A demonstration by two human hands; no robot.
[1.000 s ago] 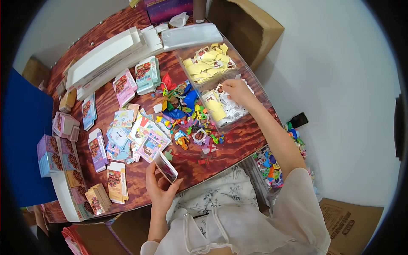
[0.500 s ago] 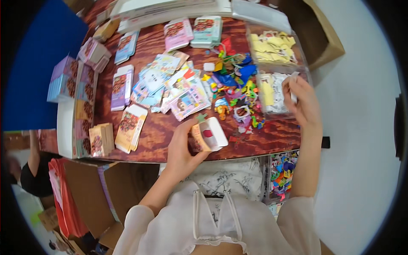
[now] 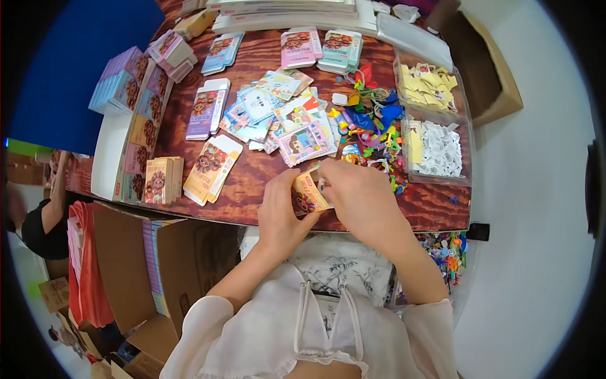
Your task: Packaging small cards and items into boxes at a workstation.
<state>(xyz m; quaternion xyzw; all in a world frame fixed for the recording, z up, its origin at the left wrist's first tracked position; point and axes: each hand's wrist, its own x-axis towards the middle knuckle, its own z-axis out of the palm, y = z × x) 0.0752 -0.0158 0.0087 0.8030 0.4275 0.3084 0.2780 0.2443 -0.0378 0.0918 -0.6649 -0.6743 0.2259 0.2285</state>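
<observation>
Mid-frame, the orange carton (image 3: 308, 193) — likely light, crushable, best held by its edges — is gripped by the curled left hand (image 3: 279, 205); the bunched right hand's (image 3: 362, 193) hold cannot be told.

Reddish wood-grained table (image 3: 435, 213) under flat cartons (image 3: 206, 112), a card pile (image 3: 260, 104) and small colourful toys (image 3: 372, 121)
</observation>
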